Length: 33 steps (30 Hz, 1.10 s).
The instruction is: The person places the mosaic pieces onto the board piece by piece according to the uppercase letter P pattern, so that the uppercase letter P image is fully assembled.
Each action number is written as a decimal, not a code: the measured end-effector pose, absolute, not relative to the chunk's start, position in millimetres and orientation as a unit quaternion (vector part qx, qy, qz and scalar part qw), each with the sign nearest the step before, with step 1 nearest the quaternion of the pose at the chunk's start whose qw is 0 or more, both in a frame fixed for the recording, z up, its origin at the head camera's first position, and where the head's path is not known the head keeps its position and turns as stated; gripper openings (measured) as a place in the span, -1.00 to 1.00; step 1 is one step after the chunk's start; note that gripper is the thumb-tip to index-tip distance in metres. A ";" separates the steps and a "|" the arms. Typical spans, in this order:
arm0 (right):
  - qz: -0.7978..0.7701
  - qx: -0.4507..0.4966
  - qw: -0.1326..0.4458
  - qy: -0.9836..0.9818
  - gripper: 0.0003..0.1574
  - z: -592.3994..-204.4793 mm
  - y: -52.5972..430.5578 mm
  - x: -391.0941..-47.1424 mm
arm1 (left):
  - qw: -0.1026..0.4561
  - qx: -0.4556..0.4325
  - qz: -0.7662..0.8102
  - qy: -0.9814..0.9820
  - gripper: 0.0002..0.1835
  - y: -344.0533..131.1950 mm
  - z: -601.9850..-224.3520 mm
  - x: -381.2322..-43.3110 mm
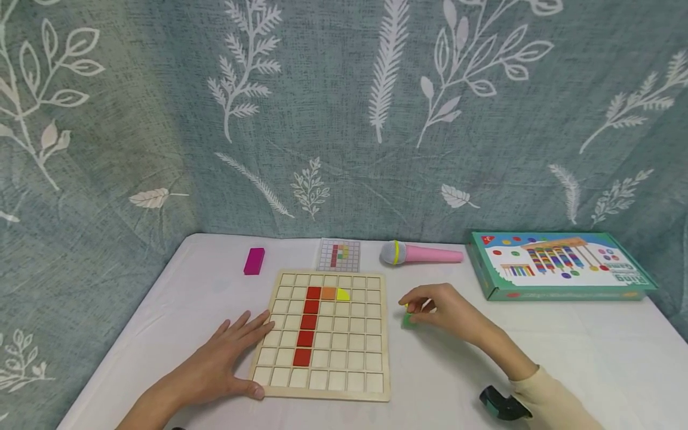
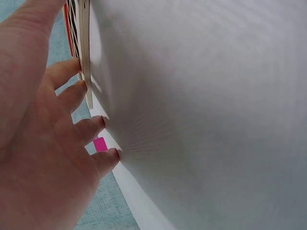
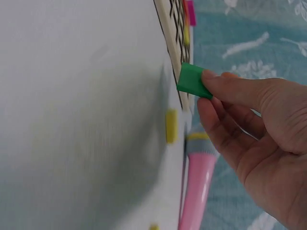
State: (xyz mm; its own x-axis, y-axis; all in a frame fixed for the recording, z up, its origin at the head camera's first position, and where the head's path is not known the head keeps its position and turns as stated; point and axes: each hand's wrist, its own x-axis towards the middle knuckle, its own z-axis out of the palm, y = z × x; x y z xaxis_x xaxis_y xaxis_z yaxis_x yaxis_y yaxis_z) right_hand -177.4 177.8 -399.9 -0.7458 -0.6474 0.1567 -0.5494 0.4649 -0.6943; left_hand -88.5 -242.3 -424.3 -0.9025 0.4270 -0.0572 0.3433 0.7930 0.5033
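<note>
A wooden grid board (image 1: 322, 395) lies in front of me, with a column of several red square tiles (image 1: 308, 322). To the right of the top red tile sit an orange tile (image 1: 328, 293) and a yellow rounded tile (image 1: 343, 294). My left hand (image 1: 217, 364) rests spread at the board's left side, thumb at the near corner and fingertips at the edge. Right of the board, my right hand (image 1: 448, 313) pinches a green square tile (image 3: 193, 80) between thumb and fingers. A yellow block (image 3: 171, 125) stands on the table beyond that hand, mostly hidden in the head view.
Behind the board lie a printed pattern card (image 1: 338, 255) and a pink toy microphone (image 1: 430, 253). A magenta block (image 1: 254, 261) is at the back left, a xylophone toy box (image 1: 561, 266) at the back right. Near my right sleeve lies a black object (image 1: 502, 404). A leaf-patterned curtain (image 1: 333, 119) hangs behind.
</note>
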 end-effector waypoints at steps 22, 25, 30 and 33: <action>-0.428 -0.385 0.101 0.811 -0.72 -403.2 81.7 -188.6 | 0.097 0.198 0.241 0.945 0.22 -240.4 -420.9 -91.0; -0.432 -0.385 0.102 0.809 -0.72 -405.2 68.7 -189.4 | 0.098 0.197 0.242 0.945 0.21 -240.2 -420.4 -91.4; -0.425 -0.388 0.108 0.811 -0.73 -411.1 50.6 -187.2 | 0.098 0.198 0.240 0.945 0.21 -240.4 -421.2 -91.6; -0.419 -0.392 0.100 0.813 -0.76 -413.0 40.8 -185.0 | 0.095 0.201 0.242 0.945 0.21 -242.0 -421.2 -90.4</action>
